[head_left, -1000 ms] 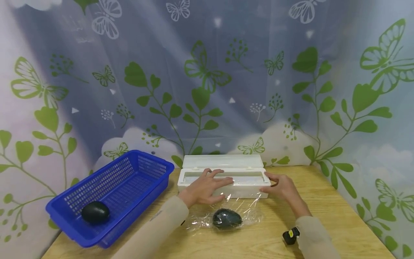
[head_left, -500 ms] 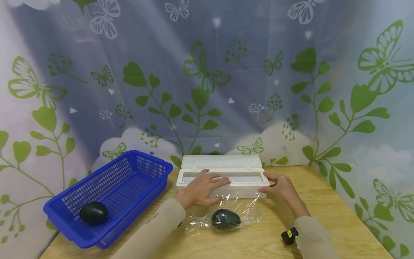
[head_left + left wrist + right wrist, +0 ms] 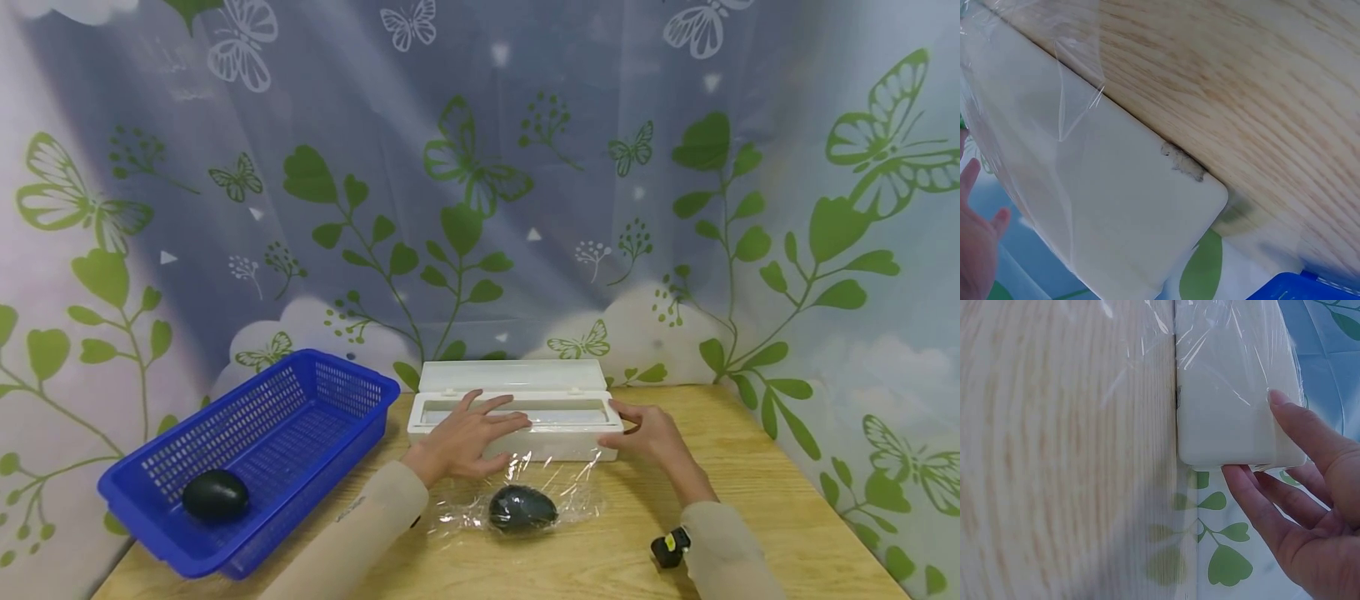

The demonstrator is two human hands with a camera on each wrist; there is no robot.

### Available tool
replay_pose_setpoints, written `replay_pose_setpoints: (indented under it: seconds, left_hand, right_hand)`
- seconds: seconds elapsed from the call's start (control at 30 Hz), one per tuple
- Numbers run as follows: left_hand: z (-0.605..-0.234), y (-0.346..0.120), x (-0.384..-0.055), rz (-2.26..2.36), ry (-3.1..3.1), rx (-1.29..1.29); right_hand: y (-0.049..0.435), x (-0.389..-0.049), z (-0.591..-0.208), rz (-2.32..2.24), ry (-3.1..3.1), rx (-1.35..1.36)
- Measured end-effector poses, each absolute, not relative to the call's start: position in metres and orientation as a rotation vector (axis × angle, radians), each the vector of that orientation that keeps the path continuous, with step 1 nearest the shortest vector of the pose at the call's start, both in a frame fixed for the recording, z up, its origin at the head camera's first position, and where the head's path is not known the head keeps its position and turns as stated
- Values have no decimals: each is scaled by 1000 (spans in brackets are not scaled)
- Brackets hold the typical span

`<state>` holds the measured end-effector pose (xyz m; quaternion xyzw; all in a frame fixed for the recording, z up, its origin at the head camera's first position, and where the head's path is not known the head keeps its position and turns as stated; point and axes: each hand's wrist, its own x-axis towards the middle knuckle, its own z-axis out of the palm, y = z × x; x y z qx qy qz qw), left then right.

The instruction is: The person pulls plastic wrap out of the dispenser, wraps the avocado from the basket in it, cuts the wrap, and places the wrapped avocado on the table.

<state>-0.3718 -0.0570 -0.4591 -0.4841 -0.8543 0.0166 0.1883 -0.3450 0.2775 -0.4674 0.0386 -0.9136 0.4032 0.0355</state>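
A white cling film dispenser (image 3: 555,448) stands at the back of the table, its lid (image 3: 513,376) raised. Cling film (image 3: 577,492) runs from it down over its front and around a dark, egg-shaped avocado (image 3: 522,508) on the table. My left hand (image 3: 467,437) lies with fingers spread across the dispenser's left half, over its top edge. At the right end my right hand (image 3: 654,435) grips the dispenser. In the right wrist view its thumb (image 3: 1307,425) presses the front face and the other fingers (image 3: 1257,500) bear on the end.
A blue perforated basket (image 3: 255,542) stands on the left with another dark avocado (image 3: 215,495) inside. A patterned curtain (image 3: 525,208) hangs close behind the dispenser. A small black device (image 3: 670,547) sits at my right cuff.
Both hands, the dispenser and the wrapped avocado keep nearly the same places. The view has shifted slightly.
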Motion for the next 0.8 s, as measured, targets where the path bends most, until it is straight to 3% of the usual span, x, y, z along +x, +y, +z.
replay_pose_setpoints:
  seconds: [0.53, 0.8]
  left_hand:
    - [-459, -63, -370, 22, -2405, -1325]
    - [-467, -88, -372, 7, -2369, -1244]
  right_hand:
    - [277, -347, -471, 1251, -2768, 154]
    - [278, -346, -469, 1231, -2802, 141]
